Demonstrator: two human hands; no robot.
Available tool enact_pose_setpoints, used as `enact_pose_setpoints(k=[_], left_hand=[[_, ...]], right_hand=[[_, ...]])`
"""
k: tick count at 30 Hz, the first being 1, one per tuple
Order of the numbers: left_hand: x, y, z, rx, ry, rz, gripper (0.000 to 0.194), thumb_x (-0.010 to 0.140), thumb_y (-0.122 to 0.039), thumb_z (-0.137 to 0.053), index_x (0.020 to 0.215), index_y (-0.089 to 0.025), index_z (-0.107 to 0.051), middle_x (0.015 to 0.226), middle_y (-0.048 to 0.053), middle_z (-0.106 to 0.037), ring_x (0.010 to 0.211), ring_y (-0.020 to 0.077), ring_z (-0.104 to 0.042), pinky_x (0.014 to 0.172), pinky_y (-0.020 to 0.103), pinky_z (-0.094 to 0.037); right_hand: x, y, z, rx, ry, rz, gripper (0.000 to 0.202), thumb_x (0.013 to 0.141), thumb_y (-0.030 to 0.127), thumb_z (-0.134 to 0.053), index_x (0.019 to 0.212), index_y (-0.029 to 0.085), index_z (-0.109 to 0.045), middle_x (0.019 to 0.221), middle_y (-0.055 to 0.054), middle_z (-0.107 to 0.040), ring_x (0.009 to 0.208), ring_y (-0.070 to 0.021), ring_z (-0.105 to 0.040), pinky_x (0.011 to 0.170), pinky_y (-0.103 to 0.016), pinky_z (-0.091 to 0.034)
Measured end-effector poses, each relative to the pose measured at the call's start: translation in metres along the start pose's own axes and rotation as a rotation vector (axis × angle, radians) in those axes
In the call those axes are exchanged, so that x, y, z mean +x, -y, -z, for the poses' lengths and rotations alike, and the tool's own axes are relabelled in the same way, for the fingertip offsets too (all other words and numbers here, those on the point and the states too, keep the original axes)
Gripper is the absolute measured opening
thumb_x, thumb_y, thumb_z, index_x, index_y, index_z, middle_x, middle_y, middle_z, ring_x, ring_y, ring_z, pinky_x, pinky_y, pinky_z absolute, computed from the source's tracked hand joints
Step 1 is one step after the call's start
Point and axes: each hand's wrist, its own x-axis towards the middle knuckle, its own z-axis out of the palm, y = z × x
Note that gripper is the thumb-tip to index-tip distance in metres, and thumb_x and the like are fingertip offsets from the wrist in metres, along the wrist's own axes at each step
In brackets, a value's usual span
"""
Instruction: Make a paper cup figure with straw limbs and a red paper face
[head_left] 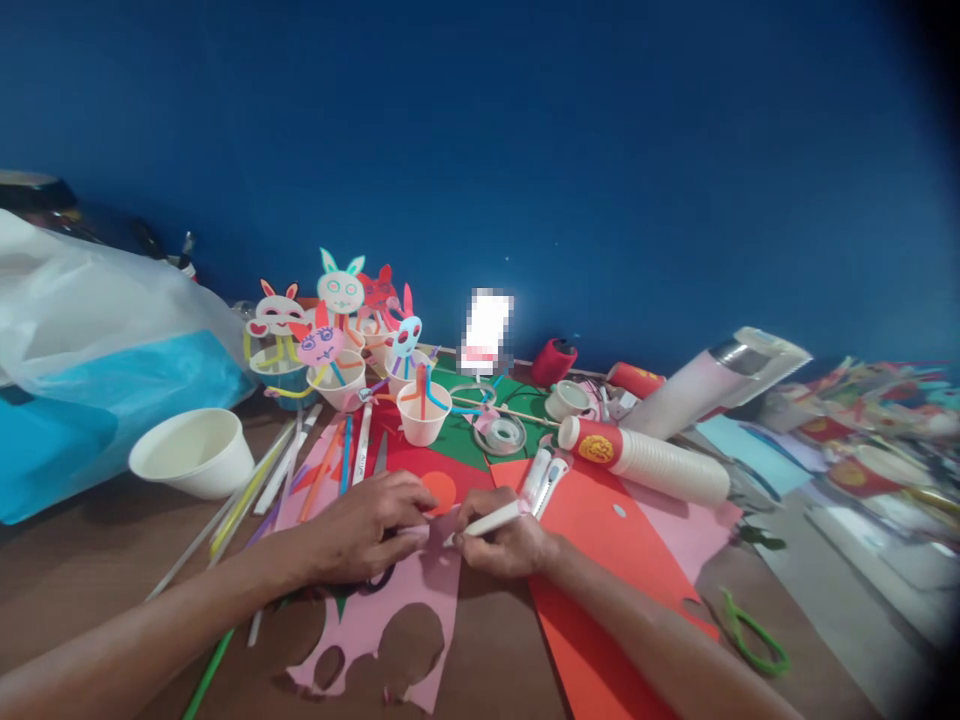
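Note:
My right hand (501, 540) is closed around a white pen (491, 519), its tip angled down to the left at the pink paper (420, 580). My left hand (379, 525) lies on that same sheet, fingers bent and thumb drawn in, gripping its upper part. Round holes have been cut from the lower part of the pink sheet. Just beyond my fingertips is an orange paper circle (439, 490). Part of a dark loop, perhaps a scissors handle, shows under my left hand. To the right of my right hand lies a white craft knife (551, 485).
Paper cups with pipe-cleaner figures and animal faces (341, 290) stand beyond my left hand. A stack of paper cups (660, 465), tape rolls (501, 435) and orange paper (600, 560) are at right. An empty white cup (193, 450) and loose pipe cleaners lie left.

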Motion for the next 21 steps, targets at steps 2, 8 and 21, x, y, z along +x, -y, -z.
enact_pose_setpoints(k=[2,8,21], left_hand=[[0.0,0.0,0.0,-0.013,-0.015,-0.011,0.017,0.088,-0.023,-0.049,0.094,-0.021,-0.065,0.11,0.005,-0.062,0.099,0.0204,-0.054,0.088,0.03,-0.04],[0.0,0.0,0.001,0.0,0.022,0.015,0.017,0.088,-0.022,-0.049,0.091,-0.02,-0.066,0.112,0.005,-0.062,0.102,0.0205,-0.054,0.089,0.031,-0.039],[0.001,0.003,-0.005,-0.067,-0.06,0.083,0.024,0.092,-0.025,-0.043,0.09,-0.019,-0.067,0.11,0.006,-0.066,0.101,0.0193,-0.059,0.086,0.031,-0.043]], right_hand=[[0.0,0.0,0.001,-0.068,0.018,0.048,0.005,0.07,0.019,-0.061,0.075,0.017,-0.062,0.061,0.001,-0.064,0.049,-0.0088,-0.052,0.047,-0.018,-0.036],[0.001,0.007,0.01,0.1,0.011,-0.055,0.001,0.069,0.018,-0.058,0.067,0.018,-0.057,0.053,0.003,-0.056,0.043,-0.0073,-0.043,0.04,-0.018,-0.03],[0.025,-0.001,0.028,0.761,-0.612,-0.212,0.017,0.076,0.034,-0.062,0.078,0.021,-0.051,0.056,0.004,-0.056,0.048,-0.0101,-0.05,0.049,-0.022,-0.041]])
